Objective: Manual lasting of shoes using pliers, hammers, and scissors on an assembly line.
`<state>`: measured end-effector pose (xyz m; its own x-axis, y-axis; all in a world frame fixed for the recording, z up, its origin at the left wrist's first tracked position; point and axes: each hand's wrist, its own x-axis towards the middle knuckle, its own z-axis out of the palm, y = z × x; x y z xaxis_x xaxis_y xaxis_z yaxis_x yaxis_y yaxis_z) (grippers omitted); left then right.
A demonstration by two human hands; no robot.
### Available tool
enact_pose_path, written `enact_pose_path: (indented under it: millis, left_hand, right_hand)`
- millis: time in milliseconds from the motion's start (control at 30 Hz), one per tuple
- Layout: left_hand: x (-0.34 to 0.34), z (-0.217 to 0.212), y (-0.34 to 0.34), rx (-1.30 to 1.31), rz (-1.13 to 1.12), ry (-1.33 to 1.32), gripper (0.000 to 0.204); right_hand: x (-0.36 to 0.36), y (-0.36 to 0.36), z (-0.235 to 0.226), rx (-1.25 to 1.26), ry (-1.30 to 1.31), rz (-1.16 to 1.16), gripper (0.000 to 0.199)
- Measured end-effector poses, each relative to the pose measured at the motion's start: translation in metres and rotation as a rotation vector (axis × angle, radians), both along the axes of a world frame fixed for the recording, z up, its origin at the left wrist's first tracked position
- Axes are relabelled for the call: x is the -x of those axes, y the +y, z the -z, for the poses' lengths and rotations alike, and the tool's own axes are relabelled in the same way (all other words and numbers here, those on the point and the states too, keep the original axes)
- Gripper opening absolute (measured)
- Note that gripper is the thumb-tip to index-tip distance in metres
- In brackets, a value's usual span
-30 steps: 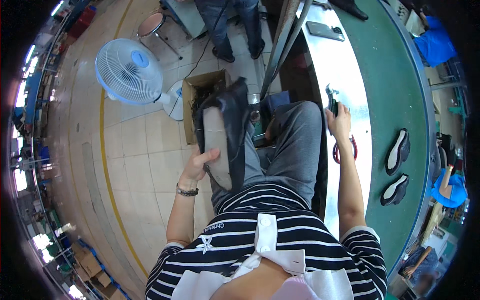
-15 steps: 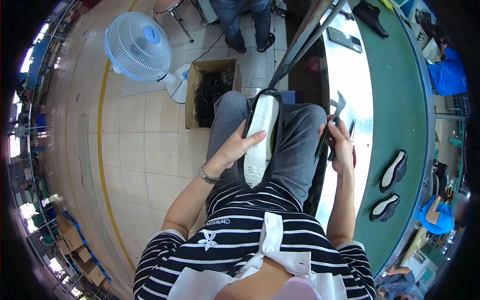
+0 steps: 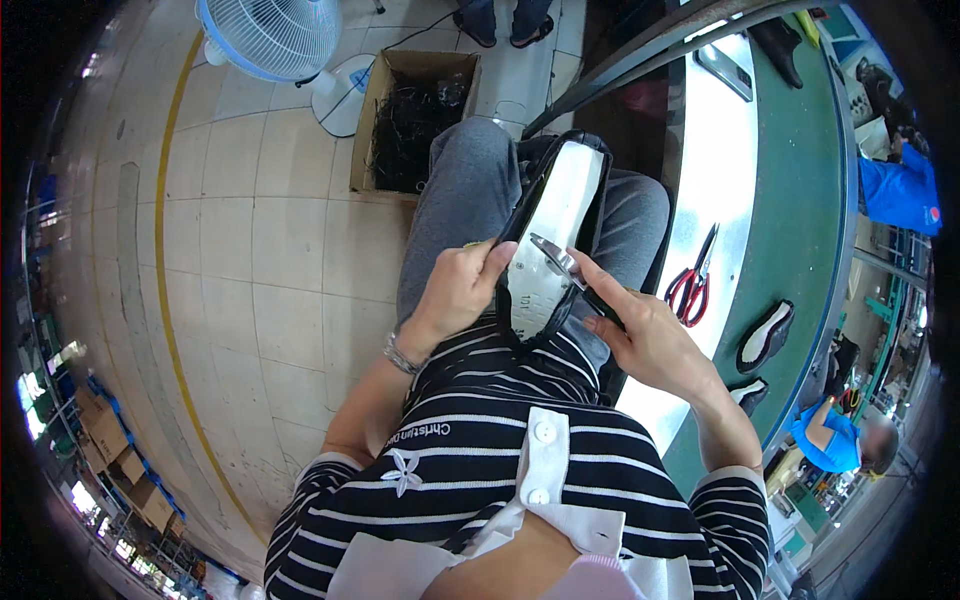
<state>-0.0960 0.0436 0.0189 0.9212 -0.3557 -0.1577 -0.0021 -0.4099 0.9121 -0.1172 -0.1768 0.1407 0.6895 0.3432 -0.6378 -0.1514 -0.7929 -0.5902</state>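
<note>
Right on the lap of someone in grey trousers (image 3: pixel 450 200), so basically between the thighs, there's a dark shoe (image 3: pixel 562 190) lying with its pale underside facing up, tilted a bit with the far end off to the right. Left hand (image 3: pixel 455 292) is clamped on the shoe's left edge, thumb coming over the rim onto the pale bottom. Right hand (image 3: pixel 650 335) has a tight grip on the dark handle of a metal-headed hand tool (image 3: pixel 555 254), and that head sits over the middle of the underside. Can't tell if the metal's actually touching. So the hands are apart, one each side of the shoe, but pretty near each other. Left wrist's got a bracelet (image 3: pixel 402 356) on it, fwiw.

Off to the right is a green worktop (image 3: pixel 790 200) with a shiny metal strip (image 3: pixel 715 150) along the near side. Red-handled scissors (image 3: pixel 690 290) lie on the strip, and a phone (image 3: pixel 725 72) is farther up. On the green part: a dark boot (image 3: pixel 778 50) near the top, plus a dark shoe with a pale sole (image 3: pixel 766 337) lower down and a similar one (image 3: pixel 749 395) partly behind the forearm.

Over on the left, a cardboard box (image 3: pixel 366 140) full of tangled black stuff (image 3: pixel 405 130) sits on the tiles by a fan (image 3: pixel 275 40).
</note>
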Motion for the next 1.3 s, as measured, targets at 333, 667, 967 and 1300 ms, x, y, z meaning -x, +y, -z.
enact_pose_path:
  millis: [333,667,967,1300]
  left_hand:
    - [-0.004,-0.013,-0.002,-0.36,0.319,-0.13,0.04]
    - [-0.023,0.035,-0.045,1.003,-0.02,0.819,0.085]
    - [-0.033,0.04,-0.034,0.783,0.124,0.614,0.081]
    - [-0.042,0.026,-0.031,0.783,0.115,0.706,0.079]
  right_hand:
    - [0.01,0.016,0.013,0.318,-0.272,-0.255,0.069]
    - [0.032,0.007,0.04,0.206,-0.359,-0.128,0.07]
    - [-0.046,-0.009,-0.018,0.147,-0.435,-0.372,0.068]
    - [-0.073,-0.022,0.011,0.212,-0.729,-0.359,0.068]
